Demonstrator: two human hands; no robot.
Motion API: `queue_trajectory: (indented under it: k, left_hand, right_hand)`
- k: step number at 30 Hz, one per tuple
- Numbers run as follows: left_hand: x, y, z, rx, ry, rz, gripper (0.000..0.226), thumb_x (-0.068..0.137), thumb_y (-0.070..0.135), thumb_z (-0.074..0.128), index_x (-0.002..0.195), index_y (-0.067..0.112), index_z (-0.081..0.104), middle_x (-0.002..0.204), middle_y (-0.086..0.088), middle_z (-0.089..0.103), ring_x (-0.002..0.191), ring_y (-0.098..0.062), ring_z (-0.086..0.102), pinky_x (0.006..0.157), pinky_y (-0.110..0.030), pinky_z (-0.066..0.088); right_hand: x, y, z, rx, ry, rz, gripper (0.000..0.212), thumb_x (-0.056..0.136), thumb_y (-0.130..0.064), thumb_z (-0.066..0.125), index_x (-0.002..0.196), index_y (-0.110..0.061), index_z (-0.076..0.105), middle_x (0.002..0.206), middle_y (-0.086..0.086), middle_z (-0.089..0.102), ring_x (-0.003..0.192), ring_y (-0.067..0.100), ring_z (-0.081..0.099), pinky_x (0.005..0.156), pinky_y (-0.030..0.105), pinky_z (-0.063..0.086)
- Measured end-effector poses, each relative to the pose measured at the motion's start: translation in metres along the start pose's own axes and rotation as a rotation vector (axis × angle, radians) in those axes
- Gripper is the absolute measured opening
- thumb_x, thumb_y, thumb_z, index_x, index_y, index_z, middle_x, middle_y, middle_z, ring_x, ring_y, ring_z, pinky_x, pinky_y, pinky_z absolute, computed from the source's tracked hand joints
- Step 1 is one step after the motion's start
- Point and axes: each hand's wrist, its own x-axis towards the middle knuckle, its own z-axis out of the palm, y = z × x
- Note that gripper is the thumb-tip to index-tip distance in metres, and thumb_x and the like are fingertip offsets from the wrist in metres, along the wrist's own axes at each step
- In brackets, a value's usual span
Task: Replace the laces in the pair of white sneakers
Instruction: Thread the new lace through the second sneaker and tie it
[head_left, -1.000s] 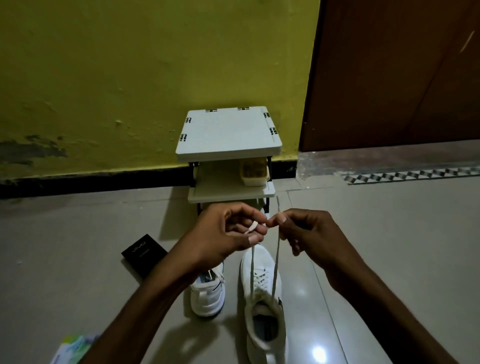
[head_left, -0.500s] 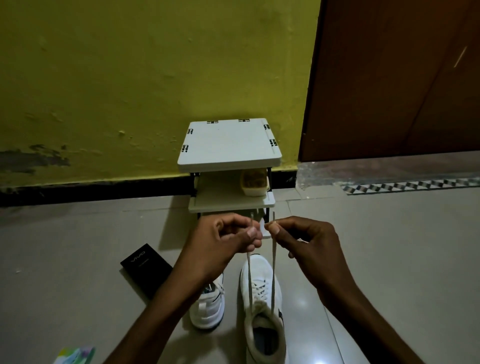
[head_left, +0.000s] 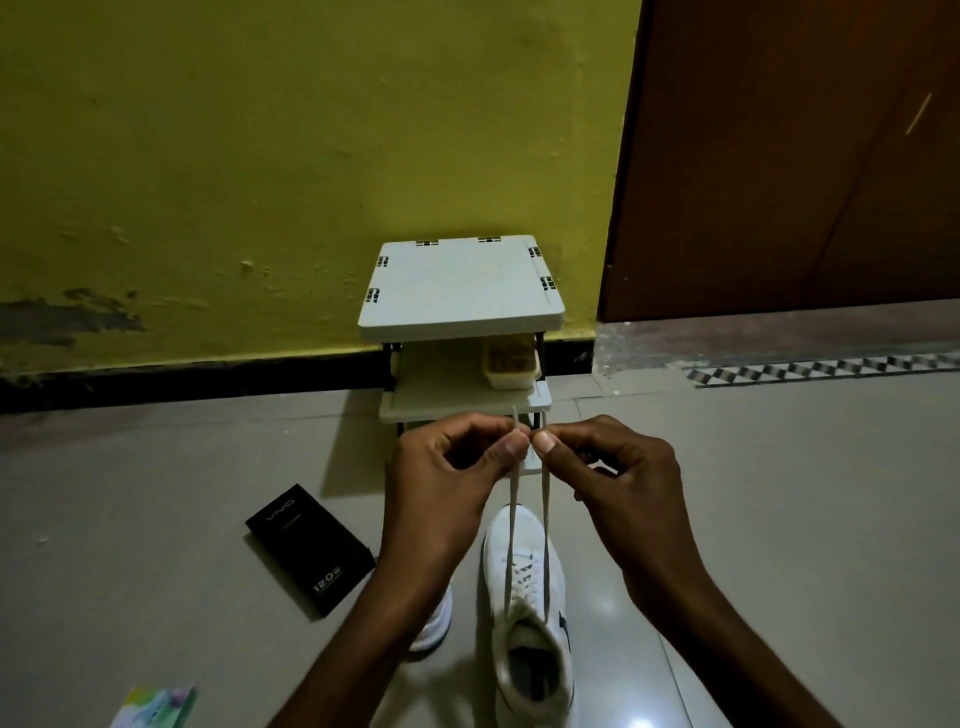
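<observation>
Both hands are raised above the laced sneaker (head_left: 524, 582), which stands on the floor tiles with its toe pointing away from us. The left hand (head_left: 447, 483) and right hand (head_left: 618, 478) each pinch one end of the lace (head_left: 511, 514) between thumb and forefinger. The two strands run taut down to the sneaker's collar.

Risks, as we judge them:
- Nothing pins the sneaker down. A firmer upward pull could lift or tip it.
- An uneven pull would drag the lace through, leaving one end short.
- The pinches sit close to the tips, so either end could slip free.

Hard to read:
- The second sneaker (head_left: 434, 623), just left of the laced one, is mostly behind the left forearm. We cannot tell whether it has a lace.
- The laced sneaker's heel is cut off by the frame edge.
- Its eyelets blur in the dim light.
- Beyond its toe, the tub (head_left: 511, 364) on the white shelf stand (head_left: 462, 280) holds something unclear.
- Further left lie a black vivo box (head_left: 311, 551) and a packet (head_left: 156, 706), the latter cropped.
</observation>
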Motion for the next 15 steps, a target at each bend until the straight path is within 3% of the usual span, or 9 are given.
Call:
queue_trajectory:
  k: [4,7,11,15]
  left_hand:
    - [0.0,0.001,0.001,-0.045,-0.019,0.01,0.01,0.083,0.017,0.073,0.091,0.013,0.076,0.08,0.004,0.075,0.073,-0.004,0.069,0.06,-0.011,0.049]
    - [0.006,-0.014,0.004,0.005,-0.014,-0.006,0.005,0.085,0.021,0.073,0.089,0.02,0.077,0.079,0.007,0.074,0.072,-0.003,0.068,0.059,-0.012,0.047]
    - [0.012,-0.059,0.011,0.107,-0.009,-0.101,0.008,0.089,0.014,0.069,0.094,0.018,0.074,0.075,0.002,0.072,0.067,-0.01,0.068,0.062,-0.025,0.056]
    - [0.001,-0.106,0.02,0.226,-0.04,-0.26,0.03,0.087,0.012,0.067,0.117,0.019,0.063,0.088,0.004,0.07,0.079,-0.013,0.07,0.079,-0.033,0.058]
  right_hand:
    - [0.001,-0.001,0.0,0.0,-0.023,0.016,0.013,0.083,-0.031,0.072,0.092,-0.023,0.078,0.079,-0.009,0.072,0.076,0.007,0.066,0.061,0.017,0.048]
    - [0.003,0.01,0.001,-0.01,-0.076,0.105,0.011,0.086,-0.027,0.07,0.089,-0.019,0.077,0.069,-0.003,0.071,0.062,0.001,0.063,0.055,0.012,0.044]
    - [0.001,0.052,0.005,-0.237,-0.155,0.215,0.009,0.088,-0.026,0.069,0.085,-0.021,0.076,0.071,-0.005,0.073,0.064,0.004,0.067,0.062,0.024,0.055]
    - [-0.008,0.093,0.006,-0.391,-0.284,0.319,0.026,0.089,-0.018,0.067,0.114,-0.023,0.069,0.095,-0.007,0.074,0.077,0.005,0.069,0.081,0.031,0.057]
